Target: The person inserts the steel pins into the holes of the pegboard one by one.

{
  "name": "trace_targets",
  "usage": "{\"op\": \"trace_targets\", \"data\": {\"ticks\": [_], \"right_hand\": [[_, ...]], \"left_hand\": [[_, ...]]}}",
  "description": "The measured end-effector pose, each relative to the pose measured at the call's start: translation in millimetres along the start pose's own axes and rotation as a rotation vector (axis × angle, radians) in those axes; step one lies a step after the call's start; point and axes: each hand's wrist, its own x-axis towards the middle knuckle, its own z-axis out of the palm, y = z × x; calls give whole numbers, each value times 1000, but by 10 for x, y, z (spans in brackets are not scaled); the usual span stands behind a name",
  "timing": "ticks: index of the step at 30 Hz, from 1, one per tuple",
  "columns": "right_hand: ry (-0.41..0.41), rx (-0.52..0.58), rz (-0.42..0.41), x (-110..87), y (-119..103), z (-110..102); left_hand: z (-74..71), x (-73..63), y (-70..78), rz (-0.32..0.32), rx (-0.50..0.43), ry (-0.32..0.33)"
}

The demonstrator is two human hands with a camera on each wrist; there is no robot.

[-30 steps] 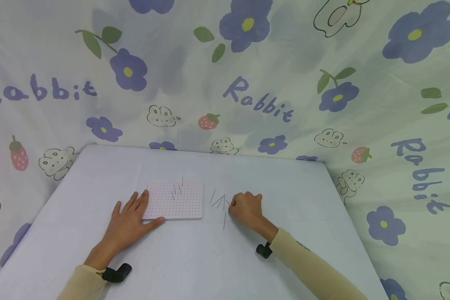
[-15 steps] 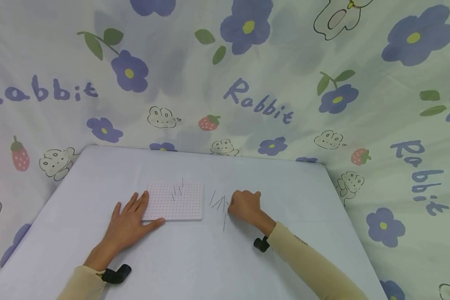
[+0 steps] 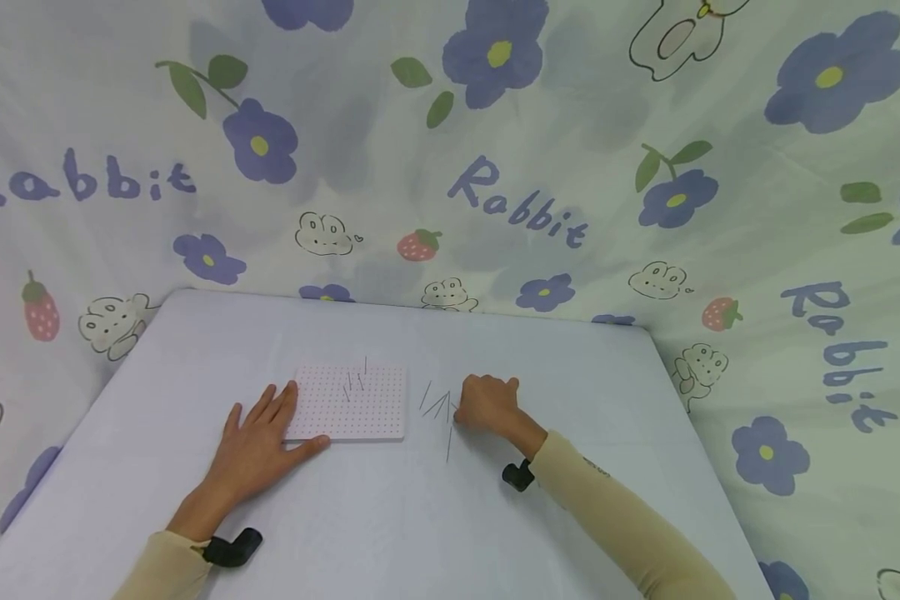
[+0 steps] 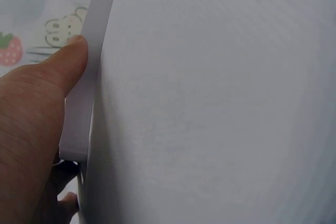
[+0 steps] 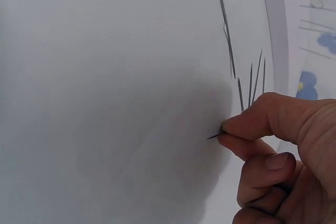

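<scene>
My left hand (image 3: pixel 255 454) lies with straight fingers along the left side of a white dotted board (image 3: pixel 375 421). Its thumb (image 4: pixel 73 59) rests at the board's near edge. Several thin dark needles (image 3: pixel 348 382) stand in the board's upper middle. To the right of the board, my right hand (image 3: pixel 487 406) pinches a needle (image 5: pixel 213 137) between thumb and index finger; only its pointed end shows past the fingertips. Several loose needles (image 3: pixel 437 403) lie on the table between board and right hand. In the right wrist view, more needles (image 5: pixel 227 30) lie close together beyond the fingers.
A white table (image 3: pixel 390 525) carries everything. Behind and beside it hangs a cloth (image 3: pixel 382 192) printed with flowers and rabbits. Each wrist bears a black camera, the left camera (image 3: pixel 232 547) near the table's front.
My right hand and forearm have shifted slightly left and forward. The left hand has kept its place on the board, and the standing needles look the same.
</scene>
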Motion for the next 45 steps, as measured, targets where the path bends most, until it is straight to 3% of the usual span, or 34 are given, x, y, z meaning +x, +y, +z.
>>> {"op": "trace_targets", "data": {"ticks": [8,18,26,34,39,45], "right_hand": [[9,134,-4,3,91,-131],[82,408,-259,109,-44,-303],[96,584,-334,211,-257,-255],[70,741,-404,427,-397,-55],[89,779,-420,519,-510,24],[150,715,-380,565,-635,91]], "left_hand": [[2,-4,-5,5,3,-4],[28,9,-6,4,0,-13],[6,8,-2,5,2,-9],[-27,-14,18,-11,4,-28],[-41,-8,31,-17,6,-30],[-30,3,25,-15,7,-33]]}}
